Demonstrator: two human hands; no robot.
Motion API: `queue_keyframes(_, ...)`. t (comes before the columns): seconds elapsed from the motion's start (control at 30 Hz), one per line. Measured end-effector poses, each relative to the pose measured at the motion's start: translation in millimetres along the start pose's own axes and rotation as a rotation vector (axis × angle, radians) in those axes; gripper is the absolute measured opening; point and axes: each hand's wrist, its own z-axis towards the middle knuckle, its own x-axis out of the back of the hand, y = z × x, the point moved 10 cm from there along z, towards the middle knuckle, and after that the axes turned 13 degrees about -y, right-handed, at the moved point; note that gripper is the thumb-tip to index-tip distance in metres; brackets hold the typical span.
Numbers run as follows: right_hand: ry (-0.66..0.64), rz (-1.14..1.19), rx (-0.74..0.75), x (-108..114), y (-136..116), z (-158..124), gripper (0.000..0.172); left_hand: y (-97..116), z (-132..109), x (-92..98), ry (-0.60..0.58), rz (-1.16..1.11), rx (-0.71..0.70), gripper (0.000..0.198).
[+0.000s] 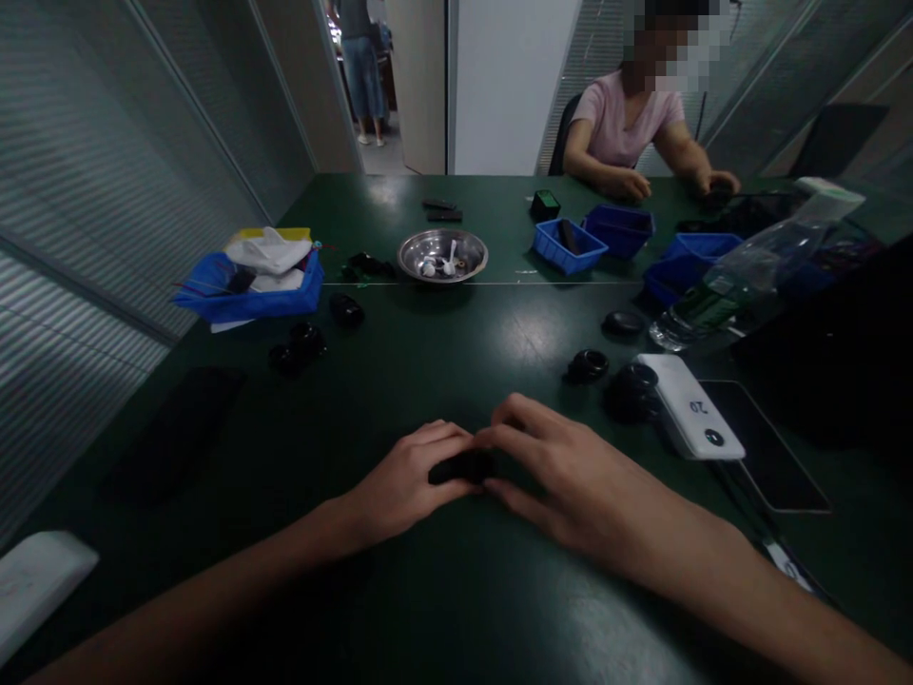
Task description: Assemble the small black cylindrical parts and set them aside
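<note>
In the head view, your two hands meet low in the middle, over the green table (pixel 399 609). Your left hand (pixel 414 480) holds a small black part (pixel 460 466) from its left side, the fingers over its far edge and the thumb along the near one. Your right hand (pixel 556 461) has finger and thumb drawn narrow about the part's right end, its fingertips close against those of your left. The part sits between your hands, mostly covered and too dark for its shape to be told.

To your right lie a black ring (pixel 589 365), a rounded black piece (pixel 623 323) and a white device (pixel 690 404), which partly overlaps a dark tablet (pixel 767 447). A clear bottle (pixel 713 300) leans beyond them.

On your left you have a dark pouch (pixel 178 419), with more black pieces (pixel 300 347) past it and a blue tray (pixel 263 300) holding white items. A white object (pixel 43 580) cuts into the lower left corner.

Ahead of you stands a steel bowl (pixel 428 244) with small pieces inside; right of it, a small blue bin (pixel 571 255) holds something black. Across the table sits a co-worker (pixel 624 124) in pink, both forearms on the top.
</note>
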Motion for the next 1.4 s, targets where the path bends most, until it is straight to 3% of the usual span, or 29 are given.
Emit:
queue_keyframes(0.07,0.048,0.028,-0.026,8,3,0,0.021,-2,0,-0.1,0.011,0.009,-0.002,0.038)
queue_keyframes(0.23,0.087,0.047,0.038,10,-6,4,0.043,-2,-2,-0.4,0.015,-0.016,-0.011,0.035)
queue_keyframes(0.37,0.041,-0.090,-0.045,-4,-3,10,0.022,3,-1,1.2,0.005,-0.002,-0.006,0.029)
queue_keyframes(0.5,0.013,-0.171,-0.032,-14,-7,11,0.015,2,0,2.2,0.005,0.003,0.013,0.028)
queue_keyframes(0.63,-0.027,-0.104,0.109,-15,-19,7,0.031,-1,0,0.8,0.010,-0.011,0.014,0.025)
queue_keyframes(0.8,0.015,-0.177,-0.020,-8,-7,9,0.021,-3,0,-0.5,0.005,-0.005,0.010,0.029)
queue_keyframes(1.0,-0.041,-0.140,0.148,-14,-21,6,0.032,-2,-1,-0.9,0.011,-0.016,-0.005,0.022)
queue_keyframes(1.17,0.003,-0.242,-0.003,-11,-12,8,0.021,-2,-1,-1.2,0.004,-0.016,0.006,0.024)
queue_keyframes(1.33,-0.082,-0.224,0.144,-19,-25,7,0.039,-2,-1,-0.1,0.010,-0.036,-0.007,0.022)
queue_keyframes(1.4,-0.073,-0.197,0.137,-16,-24,7,0.033,-2,-2,-0.9,0.006,-0.035,-0.010,0.020)
